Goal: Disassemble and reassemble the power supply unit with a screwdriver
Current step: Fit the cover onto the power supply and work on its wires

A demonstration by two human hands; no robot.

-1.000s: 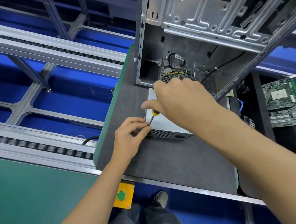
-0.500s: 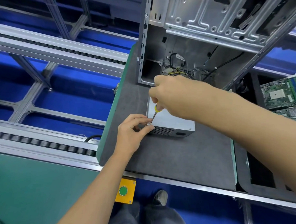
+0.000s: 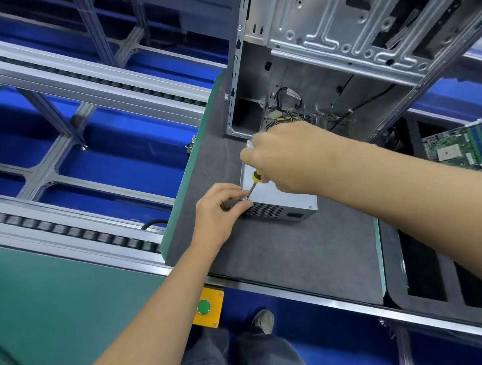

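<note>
Holding the screwdriver (image 3: 254,183), the right hand (image 3: 288,157) turns it; the left hand (image 3: 219,209) pinches the heavy, hard power supply unit (image 3: 281,197)'s near left corner on the grey mat (image 3: 300,255).

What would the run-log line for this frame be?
right hand: grips screwdriver | tip: at power supply unit near-left top corner | left hand: fingers at same corner | unit: on grey mat

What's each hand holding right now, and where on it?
Right hand grips the screwdriver by its yellow handle. Left hand pinches at the tip, by the power supply unit's near-left corner; whatever it holds is too small to tell.
</note>
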